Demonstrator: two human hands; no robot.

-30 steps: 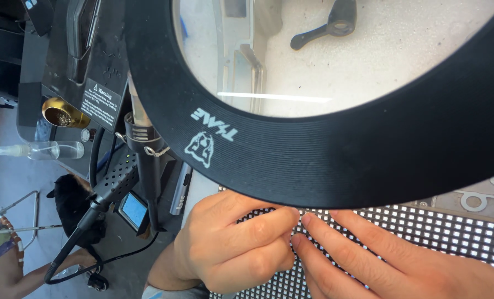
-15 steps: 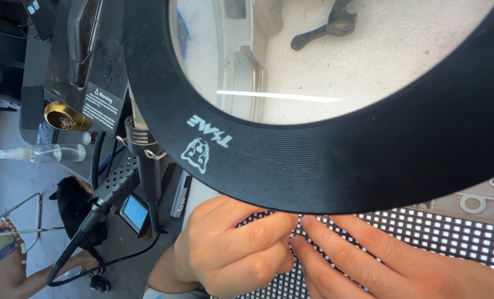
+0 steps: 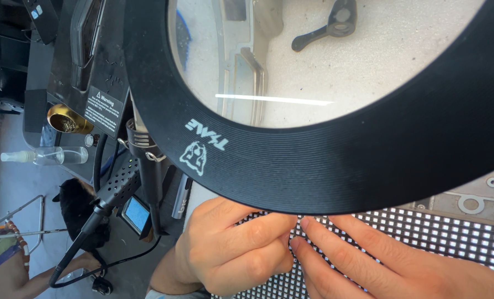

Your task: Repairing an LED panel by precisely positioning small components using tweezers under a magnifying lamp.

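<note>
While I watch from the head view, everything is placed against the big magnifier ring.

Magnifier ring: one black round frame (image 3: 335,160) with a glass lens (image 3: 335,61); it fills the upper middle of my view and its lower rim hangs just over the knuckles.

Panel: one dark grid panel of small white squares (image 3: 424,232), below the ring; its top edge runs just under the ring's rim, the far edge cut off by the frame.

Left hand: one (image 3: 230,249), below the ring's lower left, fingers curled together and resting on the panel; I cannot tell whether they pinch anything.

Right hand: one (image 3: 380,266), below the ring's lower right, fingers stretched flat on the panel, tips meeting the left fingertips.

Room to move: tight between ring and panel (only a thin gap shows); bare panel lies open to the right of the hands.

Left of the ring: one brass tip-cleaner cup (image 3: 67,119), one clear bottle (image 3: 48,158), one black handpiece on a hose (image 3: 114,191), one small screen (image 3: 136,215).
</note>
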